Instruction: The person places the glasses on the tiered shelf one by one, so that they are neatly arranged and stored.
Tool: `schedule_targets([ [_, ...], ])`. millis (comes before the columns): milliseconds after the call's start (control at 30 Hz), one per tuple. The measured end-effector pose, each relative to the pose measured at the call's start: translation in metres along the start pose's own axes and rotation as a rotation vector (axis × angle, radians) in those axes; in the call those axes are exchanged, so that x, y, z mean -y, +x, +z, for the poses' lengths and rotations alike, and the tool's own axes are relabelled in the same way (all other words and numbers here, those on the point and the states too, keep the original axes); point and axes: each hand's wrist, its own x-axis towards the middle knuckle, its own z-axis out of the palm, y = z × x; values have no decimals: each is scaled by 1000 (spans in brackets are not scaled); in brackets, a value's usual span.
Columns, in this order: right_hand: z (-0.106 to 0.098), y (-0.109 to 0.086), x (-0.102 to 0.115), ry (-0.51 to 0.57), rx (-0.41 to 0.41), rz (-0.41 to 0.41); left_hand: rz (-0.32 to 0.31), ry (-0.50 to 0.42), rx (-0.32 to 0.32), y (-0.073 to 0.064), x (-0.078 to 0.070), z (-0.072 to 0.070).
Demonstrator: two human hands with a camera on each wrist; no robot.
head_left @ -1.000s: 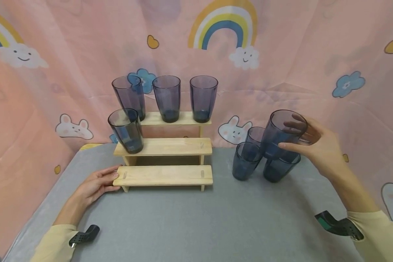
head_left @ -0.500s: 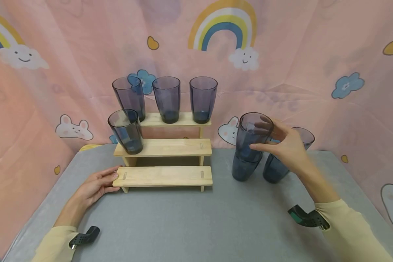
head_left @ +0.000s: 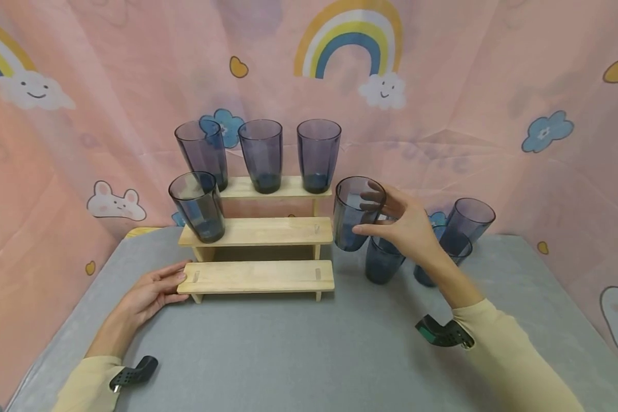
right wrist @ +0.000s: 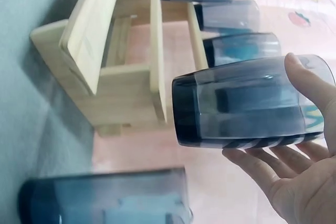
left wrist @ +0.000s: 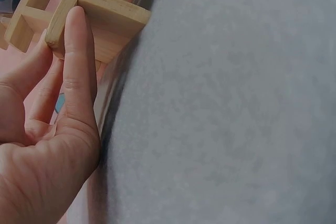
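Observation:
A three-step wooden rack (head_left: 257,277) stands on the table, and my left hand (head_left: 151,292) pinches the left end of its lowest step. In the left wrist view, one finger (left wrist: 76,66) lies along the underside of that board. My right hand (head_left: 404,229) grips a blue-tinted drinking glass (head_left: 347,229) by its upper part, upright, just right of the middle step. The right wrist view shows this glass (right wrist: 241,103) between thumb and fingers. Several matching glasses stand on the rack: three on the top step, including a glass (head_left: 319,157), and one glass (head_left: 198,209) at the middle step's left end.
Right of the rack, a tumbler (head_left: 383,266) stands on the grey-covered table (head_left: 288,349), partly behind my right hand. Two more glasses, a back one (head_left: 468,217) and a front one (head_left: 424,276), are behind my right wrist. A pink printed curtain (head_left: 443,68) hangs close behind.
My right hand has carried the glass leftward from above the loose glasses to beside the rack. The left hand and the rack have stayed in place.

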Motion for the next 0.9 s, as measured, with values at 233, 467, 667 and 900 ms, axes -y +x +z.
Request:
schedule_targets([
  [233, 25, 11, 1, 39, 7, 25, 7, -3, -4, 1, 0, 0],
  [467, 49, 21, 4, 102, 7, -23, 6, -15, 2, 0, 1, -2],
  [667, 70, 30, 7, 133, 21, -16, 9, -12, 6, 1, 1, -2],
  [900, 90, 43, 11, 128, 12, -26, -1, 0, -15, 0, 2, -2],
])
